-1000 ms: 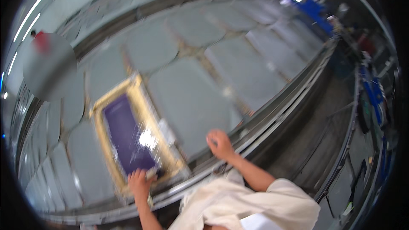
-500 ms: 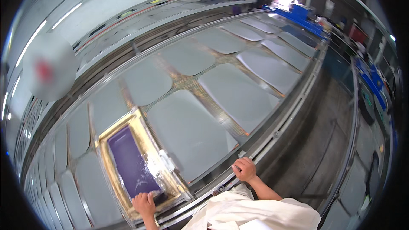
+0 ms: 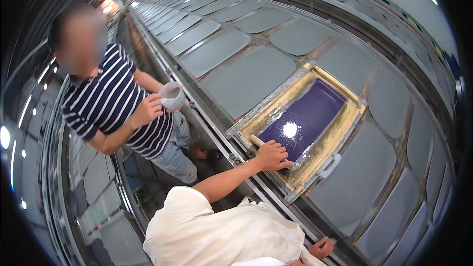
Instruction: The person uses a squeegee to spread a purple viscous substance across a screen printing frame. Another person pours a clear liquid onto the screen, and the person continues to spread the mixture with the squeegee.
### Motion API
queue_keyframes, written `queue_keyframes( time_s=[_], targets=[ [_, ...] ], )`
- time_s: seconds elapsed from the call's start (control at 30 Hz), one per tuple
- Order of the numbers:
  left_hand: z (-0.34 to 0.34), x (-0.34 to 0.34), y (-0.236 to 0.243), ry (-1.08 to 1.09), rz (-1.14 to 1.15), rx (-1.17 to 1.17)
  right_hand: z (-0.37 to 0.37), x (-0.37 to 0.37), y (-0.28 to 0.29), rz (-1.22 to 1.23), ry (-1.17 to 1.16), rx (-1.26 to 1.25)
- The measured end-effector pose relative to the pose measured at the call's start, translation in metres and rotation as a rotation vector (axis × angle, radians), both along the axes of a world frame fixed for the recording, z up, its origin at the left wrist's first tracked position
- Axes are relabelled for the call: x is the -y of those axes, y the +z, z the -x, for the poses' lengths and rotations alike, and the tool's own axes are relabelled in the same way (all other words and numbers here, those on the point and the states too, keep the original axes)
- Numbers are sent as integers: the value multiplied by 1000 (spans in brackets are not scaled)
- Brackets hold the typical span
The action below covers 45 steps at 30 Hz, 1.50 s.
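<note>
My left hand (image 3: 271, 155) grips the squeegee (image 3: 257, 141) at the lower end of a screen frame (image 3: 347, 99) with yellowish borders. Inside the frame lies a smooth, glossy purple layer of ink (image 3: 315, 108), with a bright reflection on it. The frame sits over one of the grey panels on the long table. My right hand (image 3: 322, 246) is low near the table's metal rail, its fingers curled; what they hold, if anything, is too small to make out.
A co-worker in a striped shirt (image 3: 113, 93) stands at the left beside the rail (image 3: 189, 104), holding a whitish cup (image 3: 172, 97) in their hands. Grey panels (image 3: 246, 81) run away along the table. More racks with panels (image 3: 111, 221) stand behind the co-worker.
The view has swung round: the co-worker has come into it, and the screen frame now appears at centre right. My left hand stays at the squeegee; my right hand is lower in the picture.
</note>
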<state>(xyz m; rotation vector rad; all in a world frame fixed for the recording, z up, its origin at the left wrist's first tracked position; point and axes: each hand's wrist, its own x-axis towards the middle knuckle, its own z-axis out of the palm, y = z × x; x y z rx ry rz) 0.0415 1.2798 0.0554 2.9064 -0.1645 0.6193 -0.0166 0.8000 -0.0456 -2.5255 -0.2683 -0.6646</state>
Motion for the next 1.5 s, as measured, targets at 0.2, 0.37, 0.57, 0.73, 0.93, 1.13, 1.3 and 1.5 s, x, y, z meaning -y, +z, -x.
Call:
queue_keyframes(
  time_s=[0.2,0.37,0.57,0.73,0.93,1.13,1.3,1.5],
  targets=[
    [-23,10,-2,3,14,27,-18,34,-23,114,155,16],
    [-25,3,4,12,12,66,-28,-16,1,-67,3,-252],
    [-16,0,-2,3,-33,-33,-172,-241,140,-189,482,-727],
    [-34,8,0,-52,-48,23,-297,-376,131,231,505,-745],
    [-13,6,-5,-3,-8,26,-250,-298,168,-423,862,-537],
    [-4,13,6,-55,-39,-13,-123,-65,66,-405,190,-483],
    [15,26,24,-51,-54,-70,23,16,29,-159,-127,-382],
    [44,44,47,-65,57,10,75,2,45,44,-193,-113]
  ],
)
